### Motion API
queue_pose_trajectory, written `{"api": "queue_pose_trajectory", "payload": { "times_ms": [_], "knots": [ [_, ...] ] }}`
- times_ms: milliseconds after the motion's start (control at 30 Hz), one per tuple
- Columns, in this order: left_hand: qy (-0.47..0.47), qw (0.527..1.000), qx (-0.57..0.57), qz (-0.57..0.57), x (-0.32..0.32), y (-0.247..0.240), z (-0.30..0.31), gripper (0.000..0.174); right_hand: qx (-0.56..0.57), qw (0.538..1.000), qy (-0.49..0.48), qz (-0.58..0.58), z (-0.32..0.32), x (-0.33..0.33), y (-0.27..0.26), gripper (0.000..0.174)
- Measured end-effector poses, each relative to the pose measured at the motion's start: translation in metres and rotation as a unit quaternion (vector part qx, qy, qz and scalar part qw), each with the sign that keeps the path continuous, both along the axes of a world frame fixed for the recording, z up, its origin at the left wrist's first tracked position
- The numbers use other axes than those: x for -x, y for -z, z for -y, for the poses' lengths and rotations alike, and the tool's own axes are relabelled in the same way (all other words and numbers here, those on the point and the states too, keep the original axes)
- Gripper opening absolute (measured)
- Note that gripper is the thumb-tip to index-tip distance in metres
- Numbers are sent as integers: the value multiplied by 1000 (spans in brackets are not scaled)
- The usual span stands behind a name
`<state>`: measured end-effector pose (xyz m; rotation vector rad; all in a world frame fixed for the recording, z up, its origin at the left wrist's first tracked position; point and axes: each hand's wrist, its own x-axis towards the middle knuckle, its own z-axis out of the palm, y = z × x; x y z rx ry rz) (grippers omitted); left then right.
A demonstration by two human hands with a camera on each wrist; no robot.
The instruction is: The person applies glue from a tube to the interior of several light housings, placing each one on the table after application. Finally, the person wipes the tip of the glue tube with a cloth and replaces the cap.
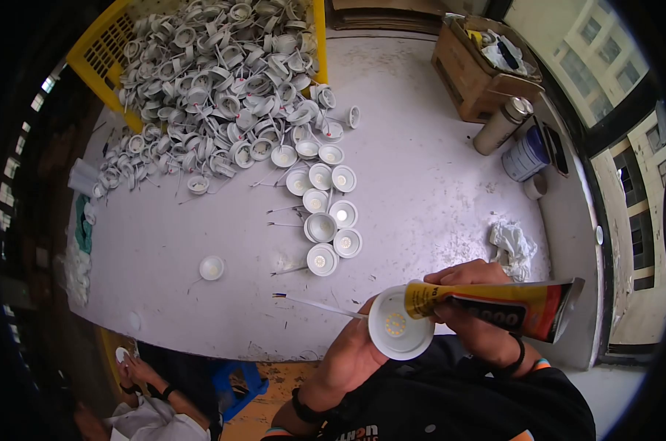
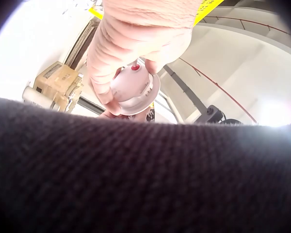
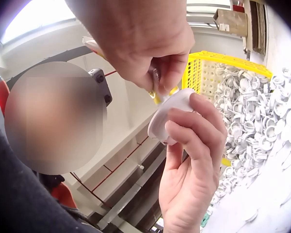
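Note:
My left hand (image 1: 351,359) grips a white round LED downlight (image 1: 400,345) by its edge. The cup faces up, showing a ring of small yellow LEDs, and a white cable with bare-coloured ends sticks out to the left. In the left wrist view, fingers curl round the downlight's back (image 2: 128,87), which has a red spot. My right hand (image 1: 474,275) holds a yellow and black glue tube (image 1: 506,310), its yellow end overlapping the downlight's rim. The right wrist view shows the tube's narrow end pinched close over the downlight (image 3: 169,114); the nozzle tip is hidden.
Several downlights (image 1: 322,259) with lenses stand grouped mid-table, one more (image 1: 212,268) to the left. A yellow crate (image 1: 98,55) spills many housings. At right are a cardboard box (image 1: 454,70), a flask (image 1: 502,126), a tub (image 1: 525,158) and crumpled tissue (image 1: 513,246). Another person's hands (image 1: 134,370) show lower left.

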<state>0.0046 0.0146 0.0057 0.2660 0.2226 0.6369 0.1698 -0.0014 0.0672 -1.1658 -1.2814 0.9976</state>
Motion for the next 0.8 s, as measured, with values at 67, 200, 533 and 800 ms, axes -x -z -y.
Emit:
{"api": "queue_pose_trajectory", "payload": {
  "times_ms": [67, 200, 533, 800],
  "knots": [
    [-2, 1000, -3, -2, 0, -1, -1, 63, 32, 998, -25, -39, 2, -1, -2, 23],
    [0, 1000, 0, -13, 1, -1, -1, 63, 50, 998, -22, -31, 0, 0, -4, 23],
    [-1, 1000, -2, -1, -1, 2, 0, 63, 1, 998, -13, 60, -2, 2, 1, 23],
    [-32, 999, -26, -35, 5, 7, -2, 62, -93, 975, 14, 203, -3, -3, -6, 26]
  ]
}}
